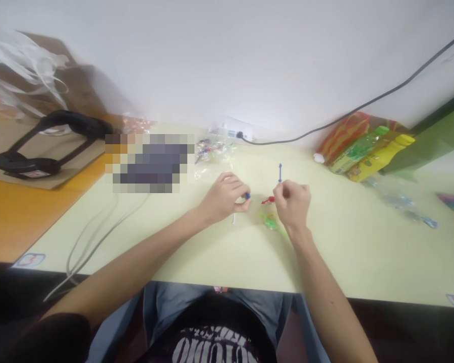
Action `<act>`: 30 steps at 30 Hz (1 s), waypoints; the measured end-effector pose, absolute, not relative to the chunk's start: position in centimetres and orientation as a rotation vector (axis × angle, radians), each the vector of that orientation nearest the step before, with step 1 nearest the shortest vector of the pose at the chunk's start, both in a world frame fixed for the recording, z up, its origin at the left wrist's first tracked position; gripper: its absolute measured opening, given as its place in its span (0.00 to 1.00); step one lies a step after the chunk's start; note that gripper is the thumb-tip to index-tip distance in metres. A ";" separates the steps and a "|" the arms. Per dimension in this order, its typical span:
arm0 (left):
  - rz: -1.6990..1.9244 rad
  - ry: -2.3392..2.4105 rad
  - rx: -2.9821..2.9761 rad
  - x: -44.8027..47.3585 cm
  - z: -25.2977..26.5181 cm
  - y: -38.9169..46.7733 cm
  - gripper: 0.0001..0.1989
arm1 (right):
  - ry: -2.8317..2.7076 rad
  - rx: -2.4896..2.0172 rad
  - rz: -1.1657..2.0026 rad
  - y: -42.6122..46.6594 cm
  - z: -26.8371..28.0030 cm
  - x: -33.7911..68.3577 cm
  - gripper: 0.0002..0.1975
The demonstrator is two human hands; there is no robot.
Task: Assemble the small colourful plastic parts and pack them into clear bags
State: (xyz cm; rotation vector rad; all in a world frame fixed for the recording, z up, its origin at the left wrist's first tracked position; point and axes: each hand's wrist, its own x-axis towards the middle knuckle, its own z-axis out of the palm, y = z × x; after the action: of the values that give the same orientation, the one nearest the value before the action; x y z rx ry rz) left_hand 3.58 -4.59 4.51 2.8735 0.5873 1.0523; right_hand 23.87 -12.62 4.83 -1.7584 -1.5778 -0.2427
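Observation:
My left hand (229, 195) is pinched around a small dark blue piece (247, 195), most of it hidden by the fingertips. My right hand (294, 201) is curled closed, and a thin blue stick with an arrow-like tip (280, 172) rises from its thumb and finger. Between the hands, a small red piece (268, 200) lies on the table beside my right hand. Just below it sits a bright green plastic piece (270, 222), partly blurred. A small white stick (233, 218) lies under my left hand.
Clear plastic bags with small colourful parts (212, 148) lie behind my left hand, near a power strip (230, 130). Two bottles, one green-capped (357, 148) and one yellow (380, 159), lie at right by crumpled clear plastic (397, 201). At left are a black frame-like device (53, 143) and cables (98, 242).

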 end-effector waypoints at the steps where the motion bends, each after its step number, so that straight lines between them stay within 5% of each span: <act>1: 1.029 0.584 2.864 3.2 4.0 -4.7 0.05 | -1.597 -1.775 -0.194 -12.6 4.7 24.2 0.17; 11: 0.613 0.637 2.875 1.8 2.5 -4.7 0.06 | -2.085 -1.922 -0.082 -13.5 2.5 20.0 0.15; 30: 0.500 0.540 2.916 0.5 3.5 -4.1 0.09 | -2.210 -1.902 0.062 -13.5 2.3 19.2 0.16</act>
State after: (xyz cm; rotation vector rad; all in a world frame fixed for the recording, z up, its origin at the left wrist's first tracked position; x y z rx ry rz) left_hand 0.52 -4.08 3.52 2.9163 0.5396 0.4996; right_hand 19.17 -13.54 2.31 -1.9023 -2.2099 0.0615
